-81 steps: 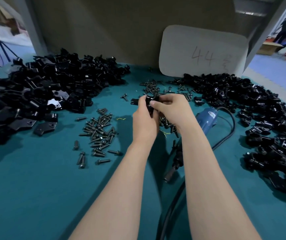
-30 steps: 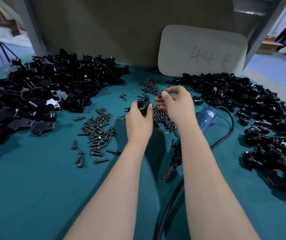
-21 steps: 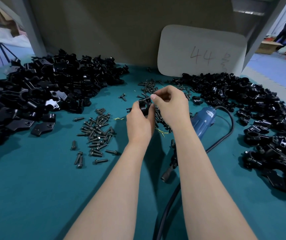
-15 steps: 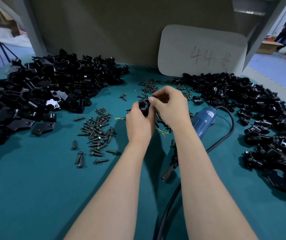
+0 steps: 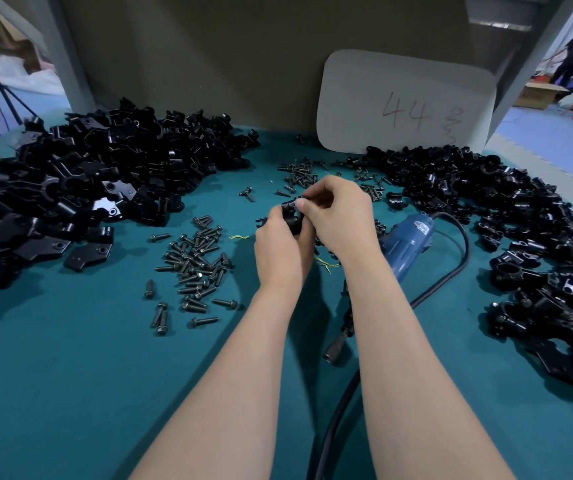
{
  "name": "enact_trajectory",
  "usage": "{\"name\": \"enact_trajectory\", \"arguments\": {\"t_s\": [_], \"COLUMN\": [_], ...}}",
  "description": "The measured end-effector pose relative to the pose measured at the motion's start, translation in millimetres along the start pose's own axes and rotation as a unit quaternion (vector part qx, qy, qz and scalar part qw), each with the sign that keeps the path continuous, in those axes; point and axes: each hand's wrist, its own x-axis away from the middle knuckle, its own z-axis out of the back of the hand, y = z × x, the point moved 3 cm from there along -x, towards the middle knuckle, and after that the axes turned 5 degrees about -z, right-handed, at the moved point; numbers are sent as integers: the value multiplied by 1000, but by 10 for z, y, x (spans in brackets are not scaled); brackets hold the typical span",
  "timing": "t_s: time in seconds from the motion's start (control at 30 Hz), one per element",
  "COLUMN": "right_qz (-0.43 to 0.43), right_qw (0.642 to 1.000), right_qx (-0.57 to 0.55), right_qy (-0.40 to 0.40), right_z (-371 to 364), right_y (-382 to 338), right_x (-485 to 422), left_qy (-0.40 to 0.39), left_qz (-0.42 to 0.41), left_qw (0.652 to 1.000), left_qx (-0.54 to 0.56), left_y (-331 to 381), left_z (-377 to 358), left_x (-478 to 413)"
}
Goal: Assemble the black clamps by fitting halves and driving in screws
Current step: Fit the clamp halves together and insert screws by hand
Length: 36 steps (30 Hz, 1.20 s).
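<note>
My left hand [image 5: 280, 247] grips a black clamp [image 5: 290, 214] above the middle of the teal table [image 5: 70, 375]. My right hand [image 5: 338, 216] is curled over the clamp's top, its fingertips pinching at it; whether a screw sits between them is hidden. Loose dark screws [image 5: 195, 268] lie scattered left of my hands, and more screws [image 5: 299, 174] lie just behind them. A big heap of black clamp halves [image 5: 80, 188] fills the left side.
A blue electric screwdriver [image 5: 406, 242] lies right of my hands, its black cable [image 5: 451, 282] looping toward the table's front. Another pile of black clamps [image 5: 520, 237] covers the right side. A white board [image 5: 406, 102] leans on the back wall.
My right hand came back from the screw pile behind and closed onto the top of the clamp. My left hand kept its grip and stayed nearly still.
</note>
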Motion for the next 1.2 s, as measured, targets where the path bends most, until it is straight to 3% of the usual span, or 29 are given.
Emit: {"name": "enact_trajectory", "arguments": {"t_s": [0.27, 0.43, 0.63, 0.8, 0.87, 0.97, 1.03, 1.2], "right_qz": [-11, -26, 5, -44, -98, -126, -116, -113], "right_qw": [998, 997, 995, 998, 993, 970, 957, 948], "right_qx": [62, 62, 101, 31, 57, 169, 217, 278], "right_qy": [23, -25, -4, 16, -7, -120, -152, -110], "right_z": [-58, -57, -87, 109, 184, 79, -60, -225], "right_y": [-3, -31, -34, 79, 181, 226, 202, 189], "right_x": [25, 2, 18, -17, -44, -1, 45, 89], "left_qy": [0, 21, 12, 38, 47, 44, 41, 31], "left_qz": [-37, -33, -67, 27, 108, 188, 210, 242], "left_qw": [998, 998, 992, 996, 964, 888, 851, 797], "left_qx": [-45, -49, -103, 80, 240, 416, 481, 553], "left_y": [25, 22, 54, -15, -40, -32, -24, -27], "left_z": [20, 60, 37, 100, 120, 115, 114, 133], "left_x": [12, 10, 6, -50, -93, -111, -107, -116]}}
